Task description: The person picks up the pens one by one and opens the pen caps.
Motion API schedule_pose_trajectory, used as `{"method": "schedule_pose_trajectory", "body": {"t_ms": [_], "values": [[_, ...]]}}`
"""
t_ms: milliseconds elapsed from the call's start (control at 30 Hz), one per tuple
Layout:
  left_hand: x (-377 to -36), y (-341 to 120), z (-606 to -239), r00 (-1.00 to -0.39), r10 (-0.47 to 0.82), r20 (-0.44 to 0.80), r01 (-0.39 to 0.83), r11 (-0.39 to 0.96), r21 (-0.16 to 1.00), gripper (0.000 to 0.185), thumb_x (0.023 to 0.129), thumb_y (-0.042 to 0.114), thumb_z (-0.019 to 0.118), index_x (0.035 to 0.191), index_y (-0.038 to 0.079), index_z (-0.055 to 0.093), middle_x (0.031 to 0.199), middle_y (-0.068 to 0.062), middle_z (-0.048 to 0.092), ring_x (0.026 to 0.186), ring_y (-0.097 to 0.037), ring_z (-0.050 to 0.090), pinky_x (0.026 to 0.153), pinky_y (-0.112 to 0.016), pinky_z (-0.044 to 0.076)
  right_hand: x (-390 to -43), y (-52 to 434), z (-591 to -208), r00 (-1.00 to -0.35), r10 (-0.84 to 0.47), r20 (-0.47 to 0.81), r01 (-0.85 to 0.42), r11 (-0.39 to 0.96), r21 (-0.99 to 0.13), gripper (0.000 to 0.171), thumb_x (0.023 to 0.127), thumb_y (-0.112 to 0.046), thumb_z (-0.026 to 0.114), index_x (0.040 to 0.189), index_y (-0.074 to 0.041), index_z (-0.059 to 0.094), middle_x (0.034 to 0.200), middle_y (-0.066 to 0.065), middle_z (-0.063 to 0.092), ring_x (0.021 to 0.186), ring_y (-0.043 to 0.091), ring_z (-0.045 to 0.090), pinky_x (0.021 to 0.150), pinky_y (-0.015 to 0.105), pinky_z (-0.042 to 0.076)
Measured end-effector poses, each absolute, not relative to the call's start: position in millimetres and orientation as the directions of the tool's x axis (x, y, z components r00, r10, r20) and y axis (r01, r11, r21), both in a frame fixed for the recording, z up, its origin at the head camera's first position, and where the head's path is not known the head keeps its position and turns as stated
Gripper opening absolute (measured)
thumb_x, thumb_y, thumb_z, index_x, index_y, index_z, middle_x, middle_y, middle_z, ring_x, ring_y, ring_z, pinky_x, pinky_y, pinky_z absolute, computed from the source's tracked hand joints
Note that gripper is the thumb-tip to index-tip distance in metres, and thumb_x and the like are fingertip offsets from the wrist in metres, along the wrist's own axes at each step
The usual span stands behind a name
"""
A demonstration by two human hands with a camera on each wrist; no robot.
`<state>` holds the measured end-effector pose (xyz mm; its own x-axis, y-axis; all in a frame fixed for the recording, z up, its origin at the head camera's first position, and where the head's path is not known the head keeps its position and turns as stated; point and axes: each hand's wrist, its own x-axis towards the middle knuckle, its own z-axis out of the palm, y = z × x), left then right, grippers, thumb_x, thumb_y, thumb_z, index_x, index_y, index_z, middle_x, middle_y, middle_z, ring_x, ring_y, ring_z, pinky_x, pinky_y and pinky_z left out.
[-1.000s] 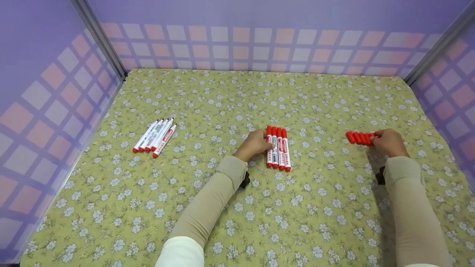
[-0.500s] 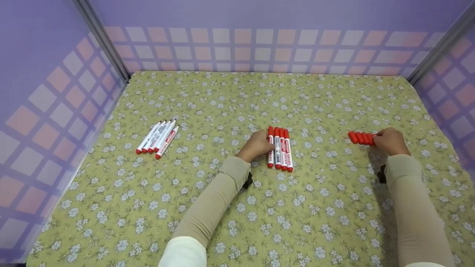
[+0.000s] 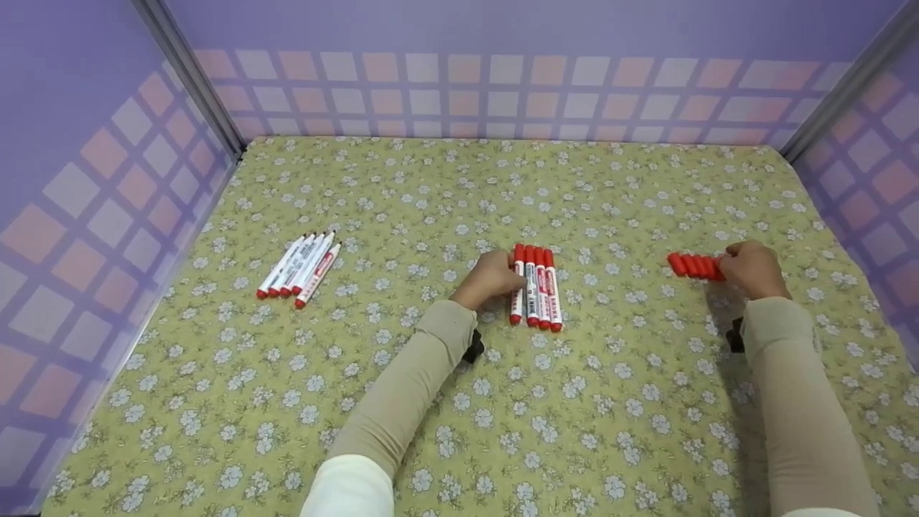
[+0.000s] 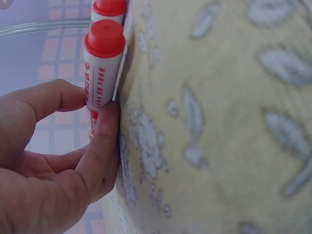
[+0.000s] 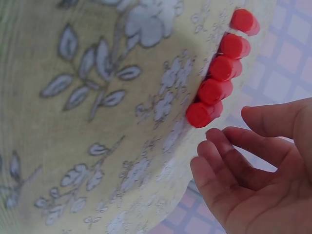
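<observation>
Left wrist view: the nearest capped red marker (image 4: 101,73) is pinched between thumb and fingertips (image 4: 105,141) of the left hand (image 4: 53,175), the grip narrow and closed round the barrel. In the head view this marker (image 3: 517,286) is seen as the leftmost of a row of four capped markers (image 3: 540,287) lying side by side on the floral tablecloth (image 3: 459,402), immediately right of the left hand (image 3: 490,278); its lower end is angled slightly away from its neighbours.

The right hand (image 3: 752,268) is found well apart to the right, beside a row of five loose red caps (image 3: 693,266). In the right wrist view its fingers (image 5: 229,161) are relaxed and loosely curved, nothing is held, and the nearest cap (image 5: 202,113) lies just beyond the fingertips.

Far left of both hands, a group of uncapped markers (image 3: 300,264) is laid together.

Judgement: for the step in hand to be done well, the pinched marker should be lifted clear without the three neighbours being nudged, and the barrel held near its middle so that it stays level. The caps row should be approached from its near end only.
</observation>
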<state>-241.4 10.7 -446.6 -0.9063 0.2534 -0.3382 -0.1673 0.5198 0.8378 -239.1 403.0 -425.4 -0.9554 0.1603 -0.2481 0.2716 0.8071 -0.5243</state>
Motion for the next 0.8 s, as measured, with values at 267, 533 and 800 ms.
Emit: {"method": "schedule_pose_trajectory", "body": {"t_ms": [267,533,800], "values": [[-247,8,-442,-0.892,0.227,-0.391,-0.211,0.557,0.803,0.034,0.088,0.011,0.064,0.118,0.0,0.054,0.114,-0.014,0.06,0.092,-0.02,0.062,0.072,-0.03,0.052,-242,391,-419,-0.961,0.172,-0.216,0.265,0.796,-0.544,0.054,0.101,-0.025,0.038,0.143,0.011,0.035,0.139,0.036,0.041,0.12,0.048,0.049,0.093,0.055,0.046],[-251,1,-436,-0.888,0.244,-0.39,-0.174,0.607,0.776,0.049,0.089,0.015,0.063,0.135,0.003,0.048,0.131,-0.013,0.055,0.099,-0.02,0.056,0.078,-0.031,0.048,-243,370,-413,-0.989,0.098,-0.109,0.142,0.817,-0.558,0.05,0.101,-0.024,0.041,0.14,0.008,0.043,0.134,0.034,0.048,0.099,0.038,0.057,0.07,0.04,0.047],[-249,-7,-431,-0.89,0.284,-0.357,-0.143,0.571,0.809,0.044,0.091,0.015,0.058,0.133,0.002,0.051,0.127,-0.014,0.059,0.088,-0.016,0.055,0.071,-0.028,0.045,-241,339,-401,-0.999,-0.023,-0.038,0.004,0.807,-0.591,0.048,0.102,-0.025,0.043,0.139,0.005,0.046,0.131,0.03,0.052,0.084,0.034,0.059,0.059,0.036,0.043]]}}
